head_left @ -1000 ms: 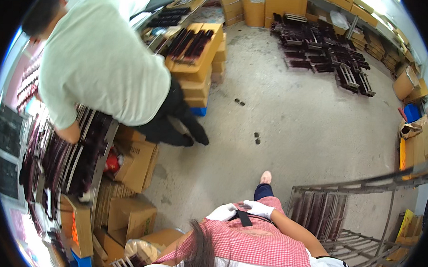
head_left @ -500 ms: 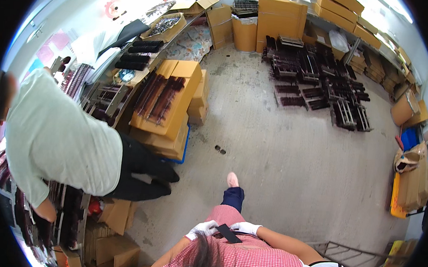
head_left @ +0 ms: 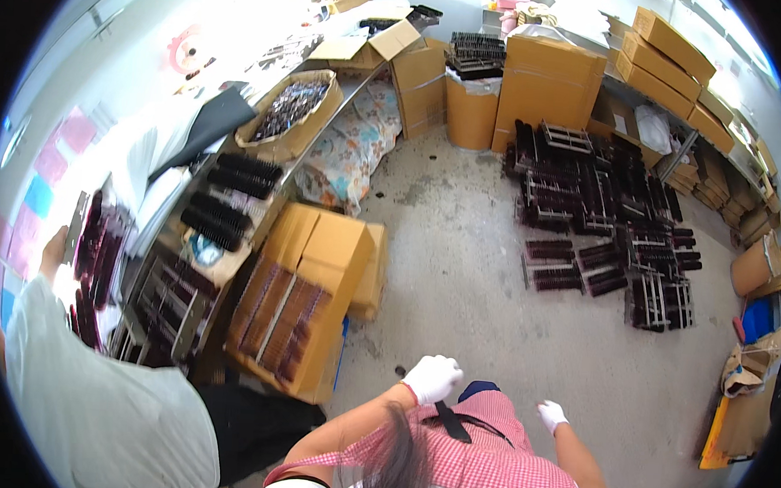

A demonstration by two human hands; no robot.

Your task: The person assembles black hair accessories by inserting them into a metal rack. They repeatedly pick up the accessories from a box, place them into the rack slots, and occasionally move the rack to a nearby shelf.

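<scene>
Left hand [head_left: 434, 379]: white-gloved, fingers curled, just beside the black strap [head_left: 452, 421], between five and six o'clock
Right hand [head_left: 551, 416]: white-gloved, beside the checked apron [head_left: 485, 452], between four and five
Co-worker [head_left: 116, 424]: pale shirt, eight o'clock
Box [head_left: 333, 245]: eight o'clock, brown bristly rows [head_left: 272, 322] on top
Floor [head_left: 459, 274]: dark brushes [head_left: 560, 209] between two and three
Tray [head_left: 330, 108]: small pieces [head_left: 292, 108] inside, eleven o'clock

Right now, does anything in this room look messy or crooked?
Yes, the dark racks on the floor toward the far right look untidy: they lie heaped at different angles instead of in neat rows. The black strap on the checked apron also slants, just below the left hand. I see nothing clearly spilled or broken.
</scene>
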